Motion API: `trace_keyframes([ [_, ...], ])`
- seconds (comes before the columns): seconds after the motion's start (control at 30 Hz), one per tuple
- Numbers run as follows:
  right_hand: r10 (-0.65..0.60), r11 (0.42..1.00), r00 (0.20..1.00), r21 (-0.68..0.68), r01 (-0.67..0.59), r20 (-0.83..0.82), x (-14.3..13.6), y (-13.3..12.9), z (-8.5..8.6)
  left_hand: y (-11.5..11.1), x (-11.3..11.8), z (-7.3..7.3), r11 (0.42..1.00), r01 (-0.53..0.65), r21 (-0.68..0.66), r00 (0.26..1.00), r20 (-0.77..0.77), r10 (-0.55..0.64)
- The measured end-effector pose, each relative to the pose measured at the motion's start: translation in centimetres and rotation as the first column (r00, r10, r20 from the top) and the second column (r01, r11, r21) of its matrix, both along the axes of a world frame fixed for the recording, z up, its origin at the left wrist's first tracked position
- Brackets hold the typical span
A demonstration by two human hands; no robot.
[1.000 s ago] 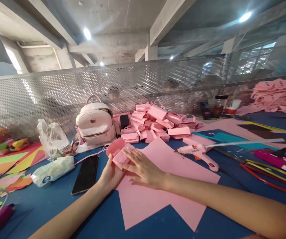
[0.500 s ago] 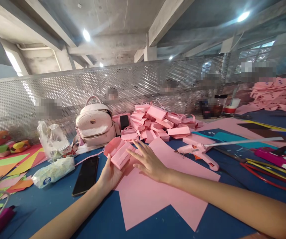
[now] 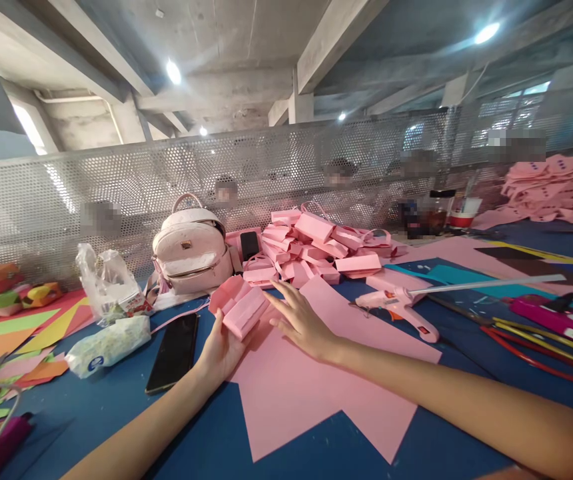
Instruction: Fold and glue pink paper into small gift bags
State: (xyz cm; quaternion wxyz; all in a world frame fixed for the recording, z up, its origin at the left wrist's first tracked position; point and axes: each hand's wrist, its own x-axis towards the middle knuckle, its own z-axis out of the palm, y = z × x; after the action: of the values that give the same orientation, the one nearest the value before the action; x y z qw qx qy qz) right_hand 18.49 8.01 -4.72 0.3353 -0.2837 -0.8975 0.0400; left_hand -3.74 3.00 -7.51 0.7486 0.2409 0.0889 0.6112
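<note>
Pink folded box, its flap raised.

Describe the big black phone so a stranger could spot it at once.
Start at the pale backpack before the mesh screen. Nearer the camera, on the blue tabletop, the phone lies between the patterned soft pack and the left hand. It lies flat, unlike the smaller black device propped beside the backpack.

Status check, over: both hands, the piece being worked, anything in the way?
Left hand gripping folded pink piece. Right hand open beside it, contact unclear. Pink sheets underneath; phone by left forearm, no obstruction seen.
</note>
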Motion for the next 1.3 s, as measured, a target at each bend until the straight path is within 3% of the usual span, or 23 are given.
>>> trace_keyframes([
  [0.27, 0.088, 0.976, 0.946, -0.163, -0.145, -0.313, -0.3, -0.1, 0.0, -0.7, 0.8, 1.1, 0.993, -0.1, -0.065, 0.995, -0.039, 0.097],
  [0.77, 0.147, 0.975, 0.926, -0.104, -0.194, -0.347, -0.2, -0.5, 0.5, -1.2, 1.2, 1.7, 0.977, -0.181, -0.111, 0.976, -0.144, 0.164],
  [1.03, 0.206, 0.974, 0.951, 0.142, -0.176, -0.232, 0.0, -1.3, 1.2, -1.5, 1.5, 1.8, 0.991, -0.083, -0.108, 0.977, -0.202, 0.06],
  [1.3, 0.194, 0.971, 0.951, 0.182, -0.152, -0.241, -0.2, -1.8, 1.6, -1.3, 1.2, 1.6, 0.991, 0.036, -0.126, 0.978, -0.2, -0.061],
])
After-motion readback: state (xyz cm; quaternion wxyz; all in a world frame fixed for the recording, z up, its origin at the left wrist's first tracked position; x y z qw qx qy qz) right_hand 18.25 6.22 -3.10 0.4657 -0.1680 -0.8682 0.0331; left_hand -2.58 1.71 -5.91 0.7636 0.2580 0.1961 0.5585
